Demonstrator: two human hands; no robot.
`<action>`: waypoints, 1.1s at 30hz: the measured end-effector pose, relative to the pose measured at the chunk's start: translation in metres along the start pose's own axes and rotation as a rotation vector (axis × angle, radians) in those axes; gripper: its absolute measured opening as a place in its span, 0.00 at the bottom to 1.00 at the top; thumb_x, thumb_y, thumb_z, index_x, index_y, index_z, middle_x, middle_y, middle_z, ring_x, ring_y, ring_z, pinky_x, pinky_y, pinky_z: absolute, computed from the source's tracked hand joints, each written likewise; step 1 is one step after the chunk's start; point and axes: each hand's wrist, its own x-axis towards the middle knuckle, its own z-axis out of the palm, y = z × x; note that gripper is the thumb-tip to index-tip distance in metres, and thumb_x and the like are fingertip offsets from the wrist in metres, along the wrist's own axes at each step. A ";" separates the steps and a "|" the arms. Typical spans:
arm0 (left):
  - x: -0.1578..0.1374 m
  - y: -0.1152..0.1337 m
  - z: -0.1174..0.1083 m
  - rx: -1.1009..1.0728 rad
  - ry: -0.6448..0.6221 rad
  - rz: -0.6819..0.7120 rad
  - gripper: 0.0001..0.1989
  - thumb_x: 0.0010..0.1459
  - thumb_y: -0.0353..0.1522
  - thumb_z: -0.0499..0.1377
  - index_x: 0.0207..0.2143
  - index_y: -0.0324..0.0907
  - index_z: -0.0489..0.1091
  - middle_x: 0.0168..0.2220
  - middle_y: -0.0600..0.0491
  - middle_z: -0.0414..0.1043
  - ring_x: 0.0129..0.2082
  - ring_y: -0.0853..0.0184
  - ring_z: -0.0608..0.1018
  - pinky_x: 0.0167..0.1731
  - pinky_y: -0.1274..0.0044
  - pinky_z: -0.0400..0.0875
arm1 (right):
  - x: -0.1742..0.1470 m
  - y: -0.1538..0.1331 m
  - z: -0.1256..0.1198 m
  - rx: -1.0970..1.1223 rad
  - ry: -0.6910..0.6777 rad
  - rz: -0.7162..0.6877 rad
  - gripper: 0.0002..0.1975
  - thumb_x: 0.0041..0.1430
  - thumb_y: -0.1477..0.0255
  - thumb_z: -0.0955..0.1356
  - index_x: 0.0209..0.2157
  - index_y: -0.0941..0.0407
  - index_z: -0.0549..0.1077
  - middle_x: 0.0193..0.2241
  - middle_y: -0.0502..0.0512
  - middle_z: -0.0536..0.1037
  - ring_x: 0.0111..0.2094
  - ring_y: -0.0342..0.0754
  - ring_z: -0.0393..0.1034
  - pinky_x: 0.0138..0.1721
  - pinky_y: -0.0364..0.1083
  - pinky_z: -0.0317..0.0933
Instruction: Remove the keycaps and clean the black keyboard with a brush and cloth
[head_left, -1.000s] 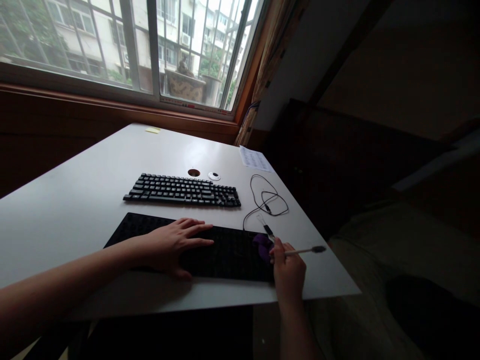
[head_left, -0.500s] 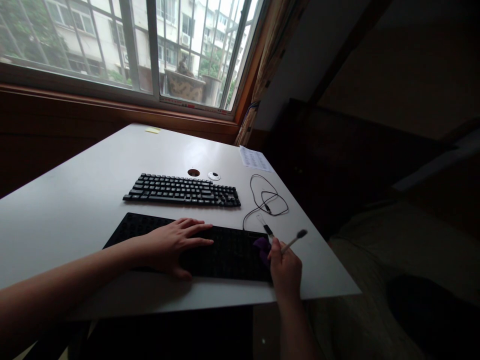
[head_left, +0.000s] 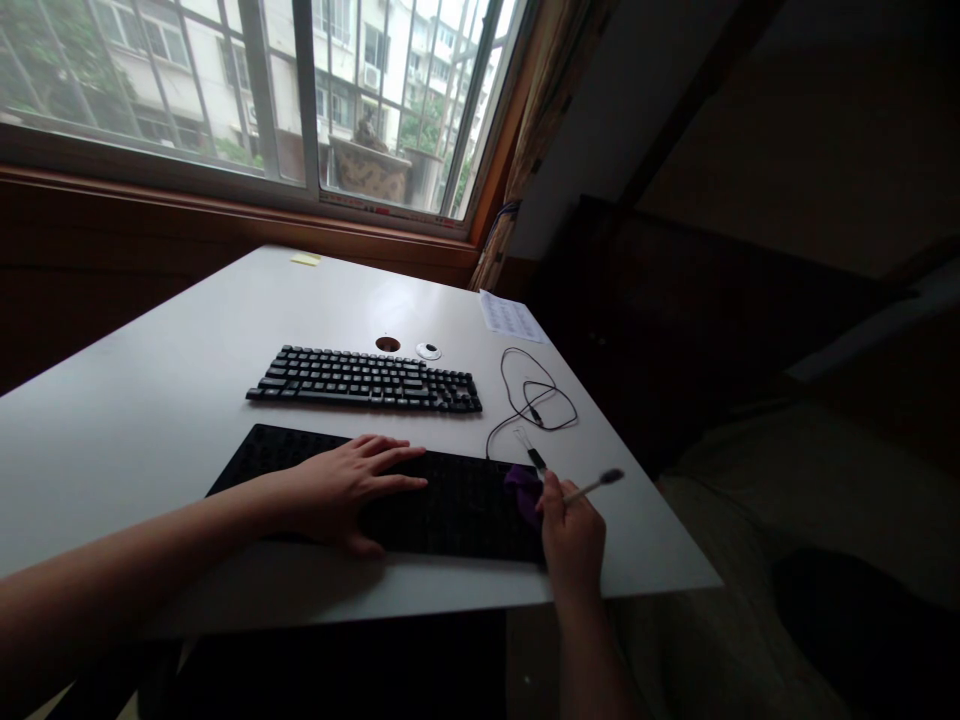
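A black keyboard base [head_left: 465, 510] lies near the front edge of the white desk. Across its left and middle part my left hand [head_left: 352, 490] rests flat, fingers spread. My right hand [head_left: 574, 535] is closed at the base's right end. It grips a toothbrush [head_left: 592, 487], whose dark head points to the right. A bunched purple cloth [head_left: 523, 490] lies against its fingertips on the base; how firmly it is held is hidden. Just beyond that hand is a wire keycap puller [head_left: 534, 455] with a black handle.
Behind the base, black keycaps [head_left: 360, 380] stand in keyboard-like rows. A thin cable [head_left: 551, 428] loops to their right. Farther back are a round desk hole [head_left: 388, 345], its cover [head_left: 428, 352], a printed sheet [head_left: 511, 318] and a yellow note [head_left: 305, 259]. A barred window faces the desk.
The toothbrush head has swung slightly right and down. The purple cloth has shifted a little left and up with my right fingers. My left hand stays in place.
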 end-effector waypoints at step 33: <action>-0.002 0.000 0.002 0.032 -0.008 -0.001 0.49 0.49 0.48 0.70 0.69 0.55 0.54 0.74 0.48 0.43 0.67 0.39 0.58 0.62 0.50 0.58 | -0.002 0.009 0.002 0.114 -0.016 -0.020 0.27 0.68 0.50 0.62 0.26 0.55 0.75 0.28 0.54 0.75 0.30 0.48 0.70 0.36 0.46 0.60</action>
